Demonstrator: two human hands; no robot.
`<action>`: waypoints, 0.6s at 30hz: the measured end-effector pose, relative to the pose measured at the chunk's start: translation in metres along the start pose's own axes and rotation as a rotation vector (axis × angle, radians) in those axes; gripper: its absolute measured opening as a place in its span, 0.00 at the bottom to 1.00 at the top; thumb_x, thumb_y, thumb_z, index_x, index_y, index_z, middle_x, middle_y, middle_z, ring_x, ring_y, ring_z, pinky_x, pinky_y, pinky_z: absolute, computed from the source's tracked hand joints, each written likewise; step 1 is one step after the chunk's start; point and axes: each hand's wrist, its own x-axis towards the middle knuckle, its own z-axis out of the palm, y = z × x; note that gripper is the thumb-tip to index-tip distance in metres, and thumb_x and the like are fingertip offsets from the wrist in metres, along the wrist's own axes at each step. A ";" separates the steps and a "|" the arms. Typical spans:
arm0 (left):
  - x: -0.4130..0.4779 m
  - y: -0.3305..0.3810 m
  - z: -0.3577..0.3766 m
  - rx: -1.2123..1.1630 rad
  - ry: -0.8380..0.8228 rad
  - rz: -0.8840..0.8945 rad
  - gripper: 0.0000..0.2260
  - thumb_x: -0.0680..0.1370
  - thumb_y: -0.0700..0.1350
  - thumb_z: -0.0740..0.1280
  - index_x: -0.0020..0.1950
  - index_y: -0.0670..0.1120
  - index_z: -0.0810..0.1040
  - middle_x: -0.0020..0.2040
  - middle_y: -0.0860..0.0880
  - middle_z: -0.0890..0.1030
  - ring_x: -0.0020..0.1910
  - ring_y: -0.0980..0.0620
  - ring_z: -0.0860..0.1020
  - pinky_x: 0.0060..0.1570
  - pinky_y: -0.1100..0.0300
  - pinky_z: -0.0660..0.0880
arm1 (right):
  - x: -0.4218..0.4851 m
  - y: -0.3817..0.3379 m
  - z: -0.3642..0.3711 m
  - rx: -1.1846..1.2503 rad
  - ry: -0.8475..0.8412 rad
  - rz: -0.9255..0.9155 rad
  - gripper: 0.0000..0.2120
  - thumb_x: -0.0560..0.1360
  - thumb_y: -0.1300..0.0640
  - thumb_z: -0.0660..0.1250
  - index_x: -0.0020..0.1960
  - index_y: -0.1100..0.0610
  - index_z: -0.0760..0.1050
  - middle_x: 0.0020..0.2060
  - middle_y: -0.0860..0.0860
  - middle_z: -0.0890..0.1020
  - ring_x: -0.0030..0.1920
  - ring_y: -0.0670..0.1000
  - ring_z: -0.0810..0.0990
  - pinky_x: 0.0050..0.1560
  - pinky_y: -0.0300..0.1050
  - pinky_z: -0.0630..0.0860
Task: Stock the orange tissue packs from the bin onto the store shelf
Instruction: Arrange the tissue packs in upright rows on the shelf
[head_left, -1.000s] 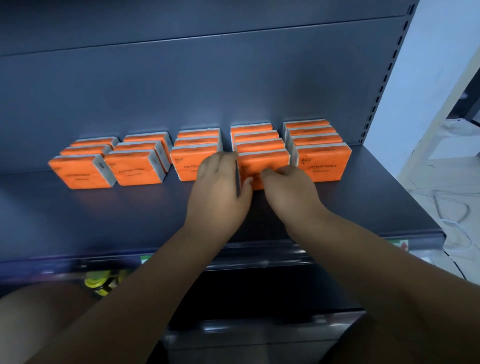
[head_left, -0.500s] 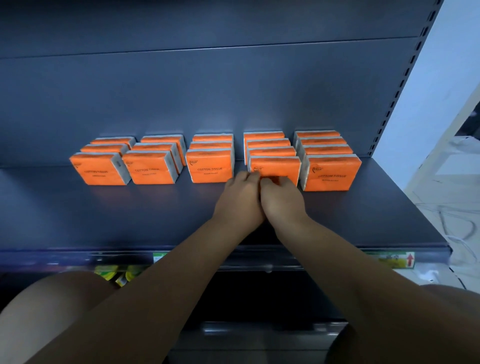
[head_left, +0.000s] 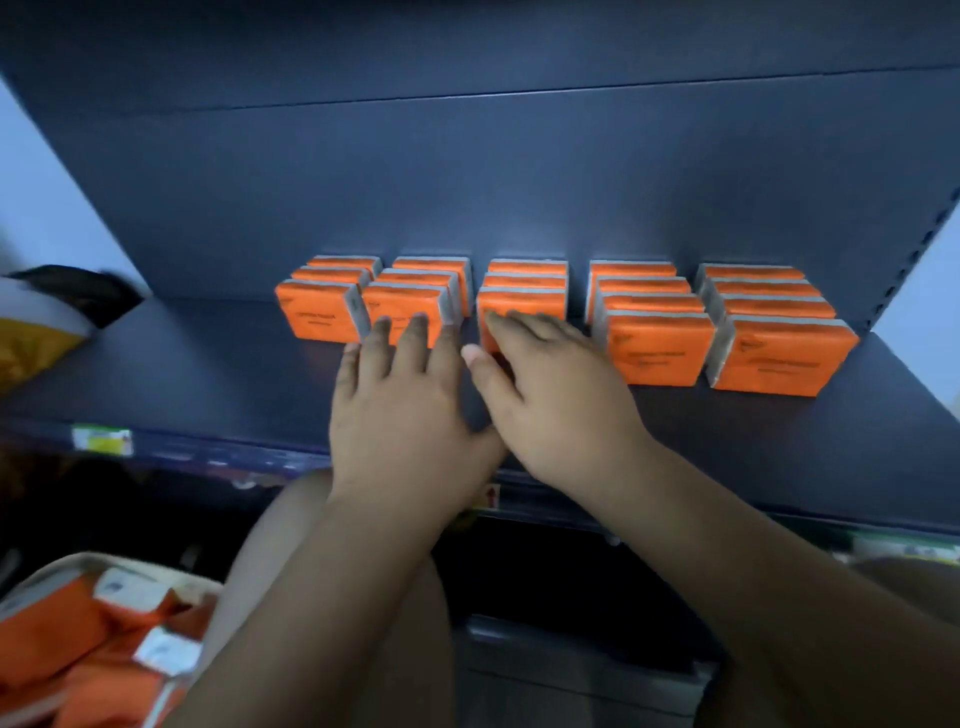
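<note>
Several rows of orange tissue packs (head_left: 660, 345) stand on the dark blue shelf (head_left: 182, 364), running back to its rear wall. My left hand (head_left: 402, 395) lies flat with spread fingers, its fingertips against the front pack of the second row (head_left: 402, 304). My right hand (head_left: 550, 384) is stretched out with straight fingers over the front pack of the third row (head_left: 524, 304), hiding its face. Neither hand holds anything. The bin (head_left: 62, 566) at the lower left holds more orange packs (head_left: 78, 649).
An orange and black bag (head_left: 47, 322) lies at the shelf's left end. The shelf's front edge carries price labels (head_left: 101, 440). My knee (head_left: 311, 545) is under the left arm. A lower shelf sits in the dark below. A perforated upright (head_left: 914, 260) bounds the right side.
Both hands have left the fourth row and shifted left to the second and third rows, opening flat. The view has swung left and down, bringing the bin into sight.
</note>
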 end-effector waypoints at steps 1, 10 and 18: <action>-0.011 -0.022 -0.011 0.022 0.008 -0.051 0.39 0.72 0.68 0.56 0.76 0.46 0.73 0.76 0.43 0.74 0.77 0.36 0.67 0.75 0.38 0.61 | 0.001 -0.021 0.005 0.058 0.028 -0.064 0.27 0.82 0.40 0.52 0.71 0.54 0.76 0.67 0.54 0.80 0.69 0.57 0.74 0.70 0.52 0.70; -0.138 -0.203 -0.082 0.284 0.006 -0.438 0.41 0.74 0.72 0.59 0.78 0.46 0.71 0.76 0.43 0.73 0.77 0.36 0.67 0.74 0.37 0.64 | -0.009 -0.214 0.083 0.307 -0.197 -0.378 0.35 0.80 0.37 0.49 0.80 0.56 0.65 0.80 0.56 0.65 0.80 0.59 0.61 0.79 0.54 0.59; -0.243 -0.280 -0.060 0.257 -0.204 -0.796 0.42 0.76 0.73 0.57 0.83 0.50 0.63 0.82 0.46 0.64 0.82 0.41 0.58 0.77 0.41 0.61 | -0.042 -0.286 0.199 0.225 -0.711 -0.510 0.32 0.83 0.42 0.59 0.82 0.54 0.58 0.80 0.56 0.63 0.80 0.58 0.60 0.78 0.53 0.60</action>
